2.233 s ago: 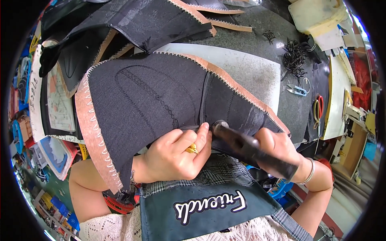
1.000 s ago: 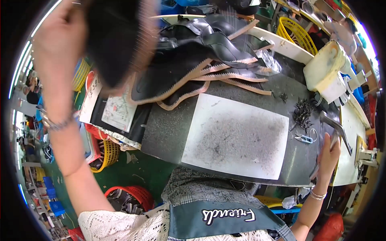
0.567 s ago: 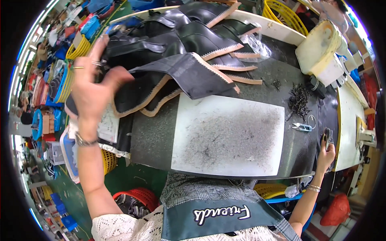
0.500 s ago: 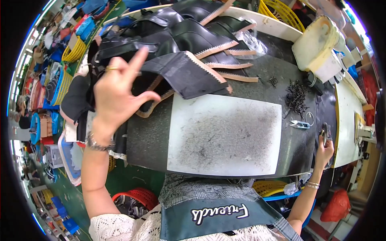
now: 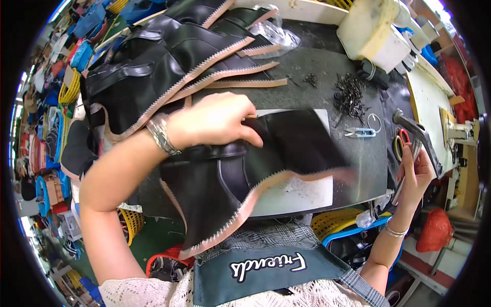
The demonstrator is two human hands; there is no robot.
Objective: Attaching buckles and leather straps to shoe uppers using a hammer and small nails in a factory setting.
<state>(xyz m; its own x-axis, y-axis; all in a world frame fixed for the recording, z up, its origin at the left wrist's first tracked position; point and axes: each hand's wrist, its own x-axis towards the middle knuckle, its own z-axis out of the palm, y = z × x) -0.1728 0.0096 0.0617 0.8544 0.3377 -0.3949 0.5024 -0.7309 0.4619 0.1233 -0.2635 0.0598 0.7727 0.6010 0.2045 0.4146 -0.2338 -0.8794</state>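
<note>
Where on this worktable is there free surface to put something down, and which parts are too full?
Bare dark tabletop lies between the tan strips and the pile of small metal parts. A part of the white pad shows below the black leather piece under the left hand. The stack of leather pieces crowds the far left; the right hand holds a tool.

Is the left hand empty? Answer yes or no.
No: the left hand grips a black leather piece over the white pad.

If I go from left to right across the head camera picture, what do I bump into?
Yellow basket → wristwatch → left hand → black leather piece → small snips → right hand → red bag.
</note>
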